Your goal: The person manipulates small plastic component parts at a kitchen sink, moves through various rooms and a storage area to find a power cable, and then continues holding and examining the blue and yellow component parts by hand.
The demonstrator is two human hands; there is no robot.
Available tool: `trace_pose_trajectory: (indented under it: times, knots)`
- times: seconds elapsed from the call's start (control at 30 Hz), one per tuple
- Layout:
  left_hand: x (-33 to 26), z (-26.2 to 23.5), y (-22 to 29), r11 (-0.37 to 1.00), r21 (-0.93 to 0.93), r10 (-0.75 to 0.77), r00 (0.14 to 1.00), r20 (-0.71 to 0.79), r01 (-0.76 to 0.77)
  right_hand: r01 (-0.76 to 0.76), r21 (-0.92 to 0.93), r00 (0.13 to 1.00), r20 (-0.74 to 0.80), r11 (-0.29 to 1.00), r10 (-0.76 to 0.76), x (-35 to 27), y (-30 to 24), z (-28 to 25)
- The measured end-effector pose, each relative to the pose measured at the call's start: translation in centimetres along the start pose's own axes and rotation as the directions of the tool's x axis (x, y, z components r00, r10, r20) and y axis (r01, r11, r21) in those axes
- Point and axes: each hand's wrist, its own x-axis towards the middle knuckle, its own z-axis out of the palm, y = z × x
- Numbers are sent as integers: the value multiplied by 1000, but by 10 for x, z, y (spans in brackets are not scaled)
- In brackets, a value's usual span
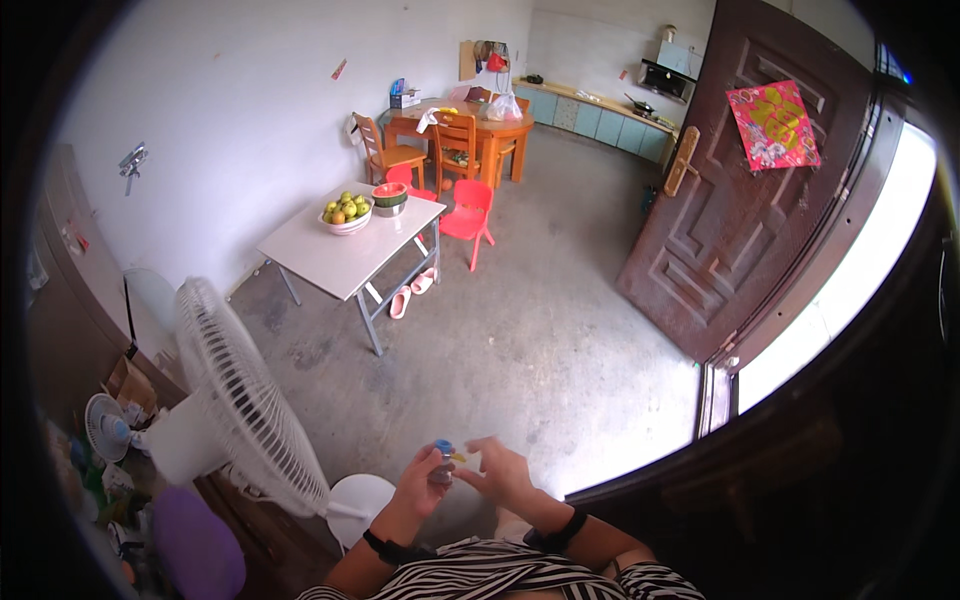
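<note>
My left hand [421, 484] is closed around a small cylindrical item with a blue top [443, 446] and a greyish lower part, held upright in front of my body. It is too small to name more exactly. My right hand [498, 472] is raised just to its right, thumb and forefinger apart, with the thumb close to the item's lower part. A small yellow bit [458, 457] shows between the two hands; whether it belongs to the item I cannot tell. Both wrists wear dark bands, and the sleeves are striped black and white.
A white standing fan [245, 390] is close on my left, beside a purple rounded object [198, 545]. Ahead stands a low table [330, 255] with a fruit bowl [345, 222], near a red chair [467, 214]. At right, a brown door [735, 220] stands ajar.
</note>
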Motion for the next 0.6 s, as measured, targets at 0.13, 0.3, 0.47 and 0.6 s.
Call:
trace_pose_trajectory:
  times: [0.13, 0.3, 0.47, 0.6]
  knots:
    - [57, 13, 7, 990, -108, 98, 995, 30, -94, 279, -5, 958, 66, 960, -278, 67, 55, 3]
    - [140, 61, 42, 973, -75, 229, 959, 164, -220, -436, 580, 843, 531, 688, 86, 172, 77, -38]
    - [205, 72, 66, 966, -119, 229, 973, -9, -228, 554, -122, 832, 72, 824, -549, 241, 80, -63]
    - [253, 91, 96, 985, -99, 167, 940, 296, -143, 356, 130, 909, 182, 925, -375, 297, 113, -57]
